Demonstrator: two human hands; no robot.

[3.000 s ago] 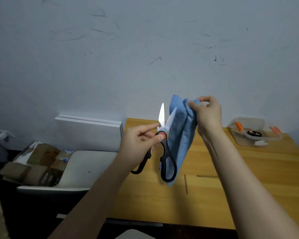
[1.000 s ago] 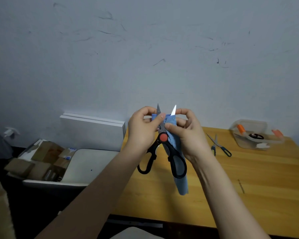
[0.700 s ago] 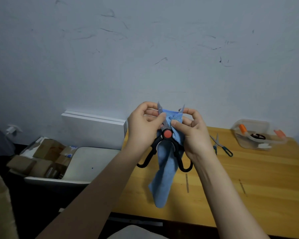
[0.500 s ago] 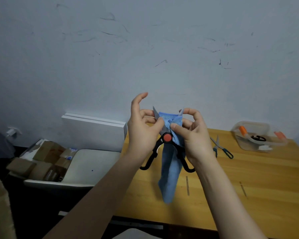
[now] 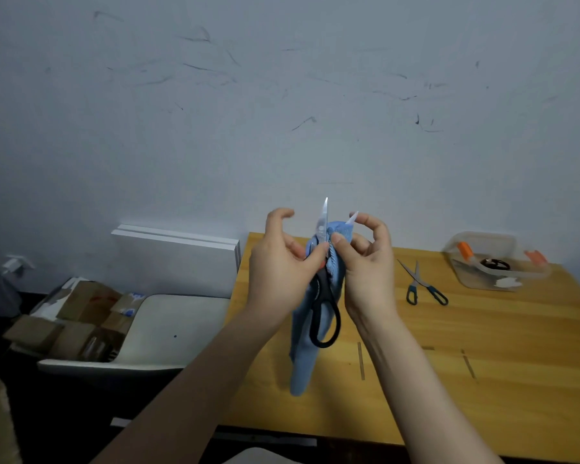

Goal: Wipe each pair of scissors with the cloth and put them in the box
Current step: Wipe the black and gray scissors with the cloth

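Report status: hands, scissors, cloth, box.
Left hand and right hand pinch black-handled scissors with blue cloth at the blades, above the table. Blue-handled scissors lie unwiped. Box open, path clear.

Plain back room or makeshift work corner, not a fitted workshop. My wooden table (image 5: pixel 482 346) stands pushed against a bare grey wall (image 5: pixel 282 95) marked all over with dark scuffs. White boards (image 5: pixel 175 259) lean on that wall to my left. Beside the table, a white chair (image 5: pixel 168 326) and a heap of cardboard boxes (image 5: pixel 71 323) on the floor. A clear plastic box (image 5: pixel 493 262) sits at the table's far right corner.
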